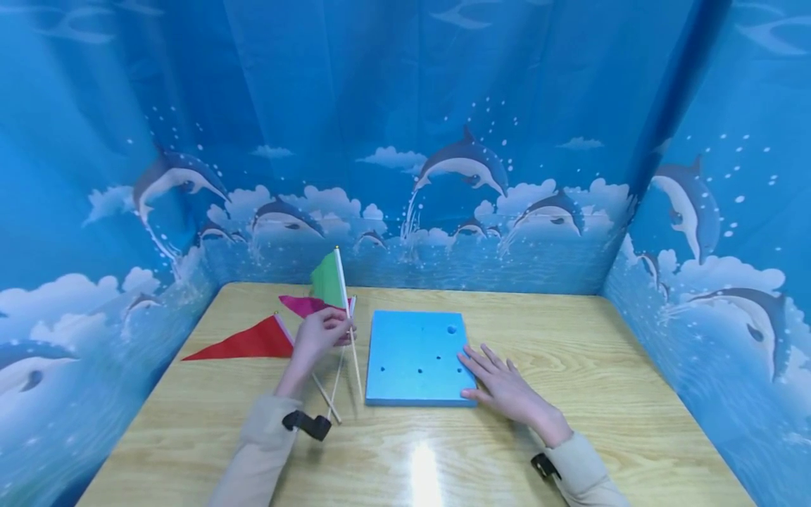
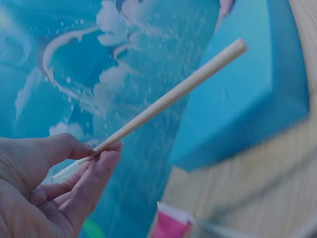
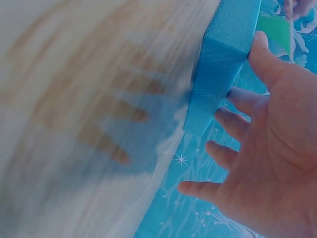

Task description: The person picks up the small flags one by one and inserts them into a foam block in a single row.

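Observation:
My left hand [image 1: 321,332] pinches the stick of a green flag [image 1: 327,280] between thumb and fingers. The flag stands nearly upright, its bare wooden lower end [image 2: 198,77] pointing down beside a blue foam block [image 1: 412,352]. Several small holes and one larger hole show in the block's top. My right hand [image 1: 503,387] rests on the block's right edge with fingers spread and straight. Behind the left hand lies a magenta flag [image 1: 303,304], partly hidden by it. A red triangular flag [image 1: 253,341] lies to the left, its stick passing under the left wrist.
The pale wooden table [image 1: 570,338] extends right of the block. Blue curtains with dolphins [image 1: 465,162] enclose its back and sides. The sticks of the red and magenta flags cross on the table near the left wrist, where a black wrist strap [image 1: 307,424] shows.

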A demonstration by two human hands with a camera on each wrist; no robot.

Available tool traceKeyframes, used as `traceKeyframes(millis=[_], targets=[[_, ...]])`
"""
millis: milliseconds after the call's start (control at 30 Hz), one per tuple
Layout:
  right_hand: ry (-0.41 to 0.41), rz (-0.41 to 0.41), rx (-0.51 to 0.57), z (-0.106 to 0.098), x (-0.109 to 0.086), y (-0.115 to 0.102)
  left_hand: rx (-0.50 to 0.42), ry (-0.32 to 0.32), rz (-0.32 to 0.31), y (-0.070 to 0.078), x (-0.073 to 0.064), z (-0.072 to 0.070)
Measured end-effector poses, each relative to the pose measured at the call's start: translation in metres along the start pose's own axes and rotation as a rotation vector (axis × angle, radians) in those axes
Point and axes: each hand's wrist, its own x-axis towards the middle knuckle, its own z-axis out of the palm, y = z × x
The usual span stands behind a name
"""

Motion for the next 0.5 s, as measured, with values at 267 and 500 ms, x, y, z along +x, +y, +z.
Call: traceKeyframes(millis=[267, 500], targets=[[-0.004, -0.002, 0.000, -0.001, 0.000, -0.001, -0.212, 0.000, 0.165, 0.030, -0.003, 0.037], [-0.010, 0.002, -0.018, 0.001, 0.001, 0.000, -0.287, -0.004, 0.326, 0.046, -0.003, 0.077]])
